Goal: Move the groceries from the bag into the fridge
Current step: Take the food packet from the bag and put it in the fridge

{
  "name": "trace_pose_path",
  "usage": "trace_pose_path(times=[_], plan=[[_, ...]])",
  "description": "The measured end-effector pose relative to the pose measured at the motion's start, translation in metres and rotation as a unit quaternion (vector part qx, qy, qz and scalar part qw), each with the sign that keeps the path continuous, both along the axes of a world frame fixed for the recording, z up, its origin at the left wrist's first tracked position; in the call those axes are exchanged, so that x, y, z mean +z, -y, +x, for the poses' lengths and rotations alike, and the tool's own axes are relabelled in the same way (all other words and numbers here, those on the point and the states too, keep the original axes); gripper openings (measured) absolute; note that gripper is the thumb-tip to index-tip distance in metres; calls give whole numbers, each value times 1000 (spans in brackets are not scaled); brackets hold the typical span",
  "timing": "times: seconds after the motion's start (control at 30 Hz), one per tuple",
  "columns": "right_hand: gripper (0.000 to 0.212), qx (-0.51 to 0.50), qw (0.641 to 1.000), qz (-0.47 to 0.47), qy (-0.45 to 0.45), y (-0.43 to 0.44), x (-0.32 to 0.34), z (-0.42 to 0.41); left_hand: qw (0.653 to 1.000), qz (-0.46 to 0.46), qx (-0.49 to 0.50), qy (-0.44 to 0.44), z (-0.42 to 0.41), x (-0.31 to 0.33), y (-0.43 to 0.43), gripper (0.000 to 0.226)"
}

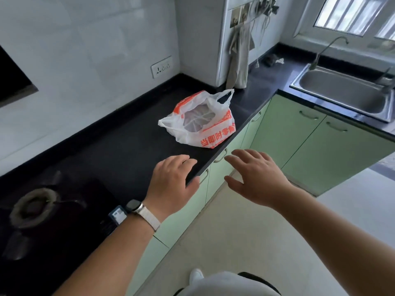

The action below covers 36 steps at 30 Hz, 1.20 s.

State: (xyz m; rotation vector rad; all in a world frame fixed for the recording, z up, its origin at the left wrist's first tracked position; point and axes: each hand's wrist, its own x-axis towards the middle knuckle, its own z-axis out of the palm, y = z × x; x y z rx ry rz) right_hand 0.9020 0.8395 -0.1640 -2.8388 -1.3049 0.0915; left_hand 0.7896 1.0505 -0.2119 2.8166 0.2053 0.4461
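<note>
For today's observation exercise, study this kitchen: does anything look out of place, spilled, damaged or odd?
Little stands out. The plastic bag lies slumped and open close to the front edge of the black counter, nothing spilled from it. Some crumpled dark and white scraps lie on the counter near the sink. Both hands are empty.

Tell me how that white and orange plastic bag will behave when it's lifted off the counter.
The plastic bag is thin and crumpled, so it will probably sag and reshape. Its slumped form suggests a light load. Its loose handle loop likely gives the surest hold.
</note>
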Motion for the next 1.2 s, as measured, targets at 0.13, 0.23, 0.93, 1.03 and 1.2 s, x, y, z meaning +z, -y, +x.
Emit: trace_pose_path(times=[0.13, 0.23, 0.93, 1.03, 1.2], plan=[[58, -8, 1000, 4, 5, -6, 3, 20, 1000, -9, -10, -17, 24, 1, -7, 50], [58, -8, 1000, 4, 2, -10, 0, 36, 999, -8, -16, -26, 42, -1, -12, 51], [58, 119, 990, 19, -76, -42, -45, 285, 990, 15, 94, -109, 233, -14, -11, 39], [57, 143, 986, 17, -83, -43, -52, 315, 986, 26, 118, -117, 255, -14, -9, 37], [55, 169, 981, 17, -96, -51, -67, 344, 980, 14, 147, -133, 276, -17, -12, 38]])
